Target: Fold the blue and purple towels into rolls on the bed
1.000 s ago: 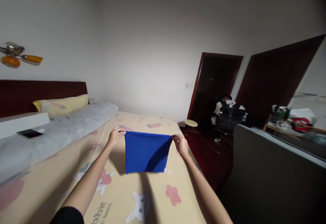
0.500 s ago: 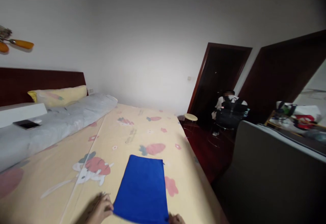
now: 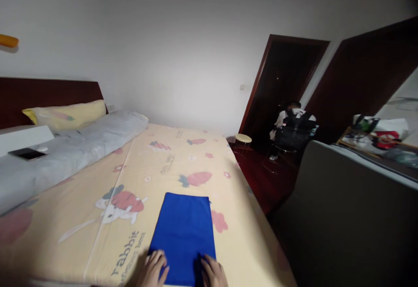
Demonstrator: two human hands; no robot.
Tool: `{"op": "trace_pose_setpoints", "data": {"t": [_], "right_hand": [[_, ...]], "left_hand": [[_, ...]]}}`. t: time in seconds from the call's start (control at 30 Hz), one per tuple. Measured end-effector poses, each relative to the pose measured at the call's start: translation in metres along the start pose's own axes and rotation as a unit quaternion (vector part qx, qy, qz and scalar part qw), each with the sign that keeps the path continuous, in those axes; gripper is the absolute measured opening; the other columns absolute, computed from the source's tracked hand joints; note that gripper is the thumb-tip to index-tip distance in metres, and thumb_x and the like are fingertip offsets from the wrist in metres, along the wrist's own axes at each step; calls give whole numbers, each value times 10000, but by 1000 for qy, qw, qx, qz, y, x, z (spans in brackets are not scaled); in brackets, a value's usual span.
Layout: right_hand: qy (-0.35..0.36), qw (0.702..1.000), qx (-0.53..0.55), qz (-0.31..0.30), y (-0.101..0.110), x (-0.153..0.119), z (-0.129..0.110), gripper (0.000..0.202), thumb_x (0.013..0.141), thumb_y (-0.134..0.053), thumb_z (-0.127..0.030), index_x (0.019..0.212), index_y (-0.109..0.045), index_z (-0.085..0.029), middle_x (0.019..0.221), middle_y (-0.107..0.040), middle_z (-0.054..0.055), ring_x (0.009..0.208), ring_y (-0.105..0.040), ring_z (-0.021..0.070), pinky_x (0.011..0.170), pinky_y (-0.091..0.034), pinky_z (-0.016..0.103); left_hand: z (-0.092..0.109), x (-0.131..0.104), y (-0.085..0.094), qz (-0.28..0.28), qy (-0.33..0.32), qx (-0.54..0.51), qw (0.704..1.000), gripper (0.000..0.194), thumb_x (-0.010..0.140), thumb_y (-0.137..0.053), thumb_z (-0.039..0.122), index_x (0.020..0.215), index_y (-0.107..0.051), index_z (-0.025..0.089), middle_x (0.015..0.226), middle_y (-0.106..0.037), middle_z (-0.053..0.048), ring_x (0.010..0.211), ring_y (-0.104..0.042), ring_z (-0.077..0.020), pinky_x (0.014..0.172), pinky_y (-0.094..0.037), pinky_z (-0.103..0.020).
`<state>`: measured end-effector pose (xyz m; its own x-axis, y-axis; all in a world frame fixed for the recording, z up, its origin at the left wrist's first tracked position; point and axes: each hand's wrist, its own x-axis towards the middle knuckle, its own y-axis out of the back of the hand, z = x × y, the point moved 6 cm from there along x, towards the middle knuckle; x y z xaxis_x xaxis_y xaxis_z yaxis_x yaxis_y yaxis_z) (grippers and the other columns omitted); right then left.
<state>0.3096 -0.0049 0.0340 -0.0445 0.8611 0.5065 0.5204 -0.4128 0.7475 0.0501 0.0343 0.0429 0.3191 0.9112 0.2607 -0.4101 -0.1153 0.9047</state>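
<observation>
A blue cloth [image 3: 184, 230], roughly rectangular, lies flat on the patterned bed sheet [image 3: 170, 160]. On its near left edge rests my left hand [image 3: 154, 268], fingers slightly curled and apart, palm down. My right hand [image 3: 213, 271] touches the near right part of the cloth, its fingers bent and spread a little. Neither hand lifts the cloth. The cloth's near edge is partly covered by the hands.
Grey bedding [image 3: 98, 132] with a phone [image 3: 28, 153] on it lies along the left, by a yellow pillow [image 3: 68, 115]. A round stool [image 3: 243, 138] and a seated person [image 3: 292, 126] are beyond the bed. A dark panel [image 3: 346, 217] stands at right.
Both hands have moved from the near corners inward onto the cloth, and their fingers have opened. The view has shifted, showing more of the bed's near side.
</observation>
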Motion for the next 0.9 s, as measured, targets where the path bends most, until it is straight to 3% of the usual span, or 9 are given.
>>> {"op": "trace_pose_setpoints", "data": {"t": [0.1,0.17,0.27,0.4,0.47,0.53,0.73,0.8,0.9], "right_hand": [[24,998,-7,-61,-29,21,-39,485,932,-395,-299,1408,-471,-356,1407,-551,5,1241,-573,244,975,-538,385],[21,997,-15,-78,-43,23,-50,510,954,-409,-348,1461,-360,-359,1472,-465,4,1318,-494,252,1040,-486,417],[0,996,-35,-84,-52,0,-28,528,938,-463,-460,1450,-355,-386,1469,-458,7,1314,-494,288,1047,-471,472],[-93,991,-96,-26,-41,-49,41,515,932,-400,-528,1433,-369,-414,1447,-485,15,1284,-515,329,1008,-476,566],[-121,986,-114,-5,-35,-58,57,503,932,-373,-548,1415,-410,-409,1424,-513,30,1281,-512,349,1023,-443,616],[-111,988,-107,-21,-35,-47,49,505,930,-380,-558,1401,-447,-388,1418,-515,46,1283,-507,360,1028,-435,628],[-7,993,-8,-118,-63,28,-36,515,972,-358,-315,1478,-272,-359,1516,-368,-13,1383,-399,241,1122,-398,452],[-2,993,-7,-120,-71,34,-37,512,961,-399,-337,1461,-300,-388,1493,-407,-26,1360,-435,245,1112,-412,451],[-34,993,-45,-99,-68,19,1,512,939,-441,-461,1439,-351,-403,1478,-428,-12,1342,-451,283,1076,-444,505]], "left_hand": [[42,21,-26,28,-57,33,997,494,934,-361,237,1406,-491,305,1436,-563,-19,1295,-522,-186,1051,-433,-330],[47,24,-42,5,-58,71,996,577,928,-341,213,1498,-302,293,1523,-450,-11,1382,-429,-189,1104,-379,-371],[18,7,-51,-20,-32,104,994,564,960,-334,337,1504,-185,321,1541,-400,8,1394,-416,-201,1115,-356,-419],[-37,-32,-42,-1,17,122,992,568,957,-346,444,1488,-159,376,1534,-398,36,1379,-439,-221,1140,-314,-460],[-45,-38,-38,7,34,127,991,564,948,-365,444,1481,-194,375,1512,-435,26,1364,-460,-245,1143,-304,-494],[-32,-28,-36,21,31,125,991,564,953,-357,396,1489,-191,340,1515,-433,3,1369,-453,-247,1142,-307,-498],[53,40,-51,10,-79,97,992,648,909,-320,137,1504,-116,290,1557,-354,-3,1413,-384,-181,1138,-334,-398],[52,46,-59,-19,-80,93,992,625,915,-336,168,1492,-149,318,1543,-378,4,1399,-408,-189,1124,-357,-409],[11,34,-56,-26,-17,96,995,549,963,-327,333,1483,-151,356,1549,-368,16,1404,-403,-207,1124,-356,-447]]}}
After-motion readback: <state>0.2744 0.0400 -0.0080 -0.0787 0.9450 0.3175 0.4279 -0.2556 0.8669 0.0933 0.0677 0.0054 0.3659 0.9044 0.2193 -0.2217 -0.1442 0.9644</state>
